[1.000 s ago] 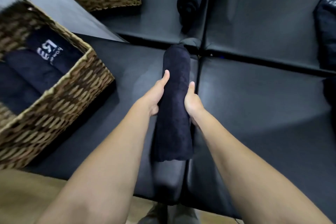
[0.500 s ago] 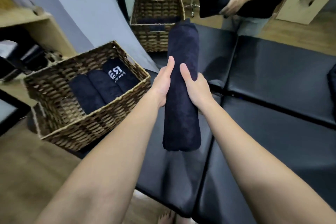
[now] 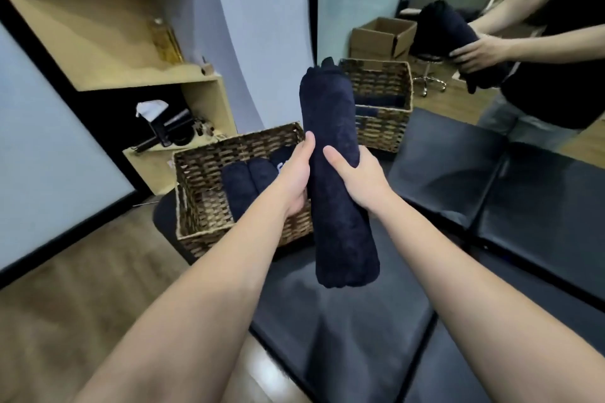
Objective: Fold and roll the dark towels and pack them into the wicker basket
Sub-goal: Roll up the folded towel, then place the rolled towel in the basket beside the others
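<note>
Wicker basket (image 3: 209, 173) holds rolled towels (image 3: 244, 188); left hand (image 3: 296, 178), right hand (image 3: 355, 175) clamped round dark towel roll (image 3: 337, 173) beside it.

Black padded bench (image 3: 458, 193); two wicker baskets on it: near (image 3: 209, 206); far (image 3: 383, 127).

A: Counts? Baskets?
B: Two wicker baskets (image 3: 242, 173) (image 3: 381, 108), centre frame.
A: Rolled towels?
B: One held (image 3: 337, 173), three in near basket (image 3: 237, 186), one upper right (image 3: 438, 29).
A: Boxes?
B: One cardboard box (image 3: 381, 38).

Left hand (image 3: 296, 178) and right hand (image 3: 358, 178) grip a rolled dark towel (image 3: 337, 173) upright; wicker basket (image 3: 209, 206) just behind.
</note>
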The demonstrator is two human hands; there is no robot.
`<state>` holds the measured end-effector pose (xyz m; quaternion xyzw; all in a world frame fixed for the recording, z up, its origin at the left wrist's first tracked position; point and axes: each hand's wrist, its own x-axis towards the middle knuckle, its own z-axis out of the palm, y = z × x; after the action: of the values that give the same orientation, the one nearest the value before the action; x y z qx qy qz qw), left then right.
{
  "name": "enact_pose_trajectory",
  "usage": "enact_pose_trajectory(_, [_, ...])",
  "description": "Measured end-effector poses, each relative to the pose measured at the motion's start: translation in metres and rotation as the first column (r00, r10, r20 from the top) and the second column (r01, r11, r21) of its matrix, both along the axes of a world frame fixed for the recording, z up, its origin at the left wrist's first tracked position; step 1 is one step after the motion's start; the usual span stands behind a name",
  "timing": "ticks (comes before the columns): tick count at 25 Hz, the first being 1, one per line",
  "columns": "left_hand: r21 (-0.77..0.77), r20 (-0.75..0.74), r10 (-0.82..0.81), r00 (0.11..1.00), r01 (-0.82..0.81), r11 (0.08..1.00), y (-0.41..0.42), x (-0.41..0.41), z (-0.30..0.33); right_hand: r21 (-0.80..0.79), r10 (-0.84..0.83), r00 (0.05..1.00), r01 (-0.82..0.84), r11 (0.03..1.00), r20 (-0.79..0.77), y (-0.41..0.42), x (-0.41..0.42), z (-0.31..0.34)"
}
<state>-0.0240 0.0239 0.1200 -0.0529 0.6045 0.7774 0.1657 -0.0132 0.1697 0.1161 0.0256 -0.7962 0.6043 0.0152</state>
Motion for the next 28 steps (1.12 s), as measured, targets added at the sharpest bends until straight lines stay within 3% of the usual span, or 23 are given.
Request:
enact_pose_trajectory(6, [0.002, -0.123, 0.101, 0.987, -0.101, 0.995, -0.070, 0.000, 0.044, -0.074, 0.126, 0.986, -0.134, 0.988, -0.112, -0.070, -0.009, 0.044])
enact_pose_trajectory(17, [-0.014, -0.239, 0.347, 0.907, -0.360, 0.933, -0.227, -0.055, 0.050, 0.019, 0.251, 0.951, -0.252, 0.968, -0.180, -0.230, -0.083, 0.042])
enact_pose_trajectory(22, [-0.104, -0.127, 0.390, 0.912, -0.403, 0.909, -0.275, -0.087, 0.012, 0.125, 0.280, 0.952, -0.265, 0.956, -0.126, -0.282, -0.125, -0.014])
enact_pose_trajectory(28, [-0.272, 0.120, 0.362, 0.924, -0.320, 0.908, -0.290, -0.106, -0.060, 0.136, 0.308, 0.944, -0.323, 0.937, 0.121, -0.297, -0.139, -0.088])
